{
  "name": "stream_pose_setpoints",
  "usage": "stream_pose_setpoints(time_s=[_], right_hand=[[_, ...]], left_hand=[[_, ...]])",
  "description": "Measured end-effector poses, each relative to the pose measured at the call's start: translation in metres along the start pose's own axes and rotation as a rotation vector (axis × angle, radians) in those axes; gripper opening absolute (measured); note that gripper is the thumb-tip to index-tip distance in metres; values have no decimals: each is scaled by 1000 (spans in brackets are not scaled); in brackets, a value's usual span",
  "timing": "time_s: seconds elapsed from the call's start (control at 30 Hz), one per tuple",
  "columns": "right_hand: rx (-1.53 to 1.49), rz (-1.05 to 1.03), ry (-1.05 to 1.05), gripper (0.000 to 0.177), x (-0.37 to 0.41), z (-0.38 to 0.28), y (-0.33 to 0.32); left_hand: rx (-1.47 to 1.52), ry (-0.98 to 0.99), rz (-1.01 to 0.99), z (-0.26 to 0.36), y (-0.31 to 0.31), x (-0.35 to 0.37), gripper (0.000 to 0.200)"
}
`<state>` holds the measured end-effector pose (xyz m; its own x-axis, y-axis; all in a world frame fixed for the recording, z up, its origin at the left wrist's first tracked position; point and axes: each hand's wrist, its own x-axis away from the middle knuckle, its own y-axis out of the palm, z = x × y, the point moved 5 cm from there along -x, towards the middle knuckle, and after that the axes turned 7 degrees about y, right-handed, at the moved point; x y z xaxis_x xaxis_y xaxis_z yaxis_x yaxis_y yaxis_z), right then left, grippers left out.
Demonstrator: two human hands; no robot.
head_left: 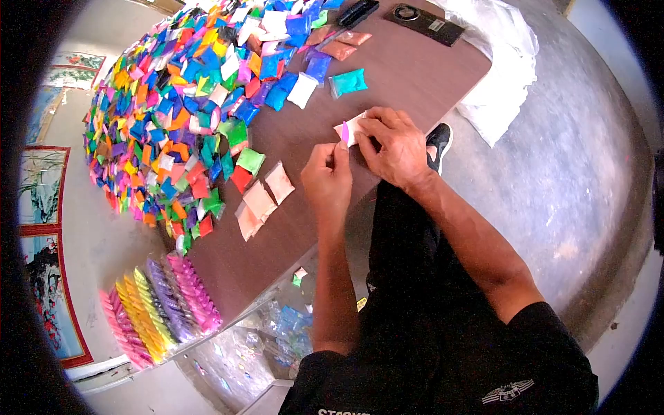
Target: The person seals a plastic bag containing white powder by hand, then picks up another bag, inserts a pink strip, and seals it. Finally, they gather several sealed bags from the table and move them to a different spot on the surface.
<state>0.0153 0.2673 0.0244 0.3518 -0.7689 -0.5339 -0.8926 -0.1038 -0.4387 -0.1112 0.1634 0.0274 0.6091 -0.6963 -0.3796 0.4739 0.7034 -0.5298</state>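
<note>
Near the table's front edge my two hands meet at a small pale peach packet (pixel 351 128). My right hand (pixel 395 146) lies over its right side, with fingers bent and pressing on it. My left hand (pixel 328 174) is closed in a pinch on a thin purple strip (pixel 344 131), which stands against the packet's left part; what it is exactly I cannot make out. To the left, several peach packets (pixel 260 200) lie in a short row. Beyond my hands are a teal packet (pixel 348 84) and a white packet (pixel 301 90).
A large heap of coloured packets (pixel 180 117) covers the table's far left. Rows of colourful twisted pieces (pixel 162 308) stand at the near left corner. A black-handled tool (pixel 358 12), a dark flat device (pixel 423 24) and white plastic sheeting (pixel 494 62) are at the far end.
</note>
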Motion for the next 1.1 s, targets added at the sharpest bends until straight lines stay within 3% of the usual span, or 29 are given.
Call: stream_pose_setpoints(time_s=[0.37, 0.47, 0.57, 0.8, 0.87, 1.1], right_hand=[[8, 18, -1, 17, 0, 0, 0], [12, 15, -9, 16, 1, 0, -1], [13, 2, -3, 15, 2, 0, -1], [13, -14, 25, 18, 0, 1, 1], [16, -8, 25, 18, 0, 1, 2], [23, 7, 27, 24, 0, 0, 0]], left_hand=[[-172, -54, 93, -11, -2, -10, 24], [-60, -53, 153, -17, -3, -7, 23], [53, -63, 120, -11, 0, 0, 22], [-41, 62, 60, -2, 4, -4, 23], [-99, -28, 100, -6, 1, -7, 23], [-134, -64, 126, -9, -2, -7, 23]])
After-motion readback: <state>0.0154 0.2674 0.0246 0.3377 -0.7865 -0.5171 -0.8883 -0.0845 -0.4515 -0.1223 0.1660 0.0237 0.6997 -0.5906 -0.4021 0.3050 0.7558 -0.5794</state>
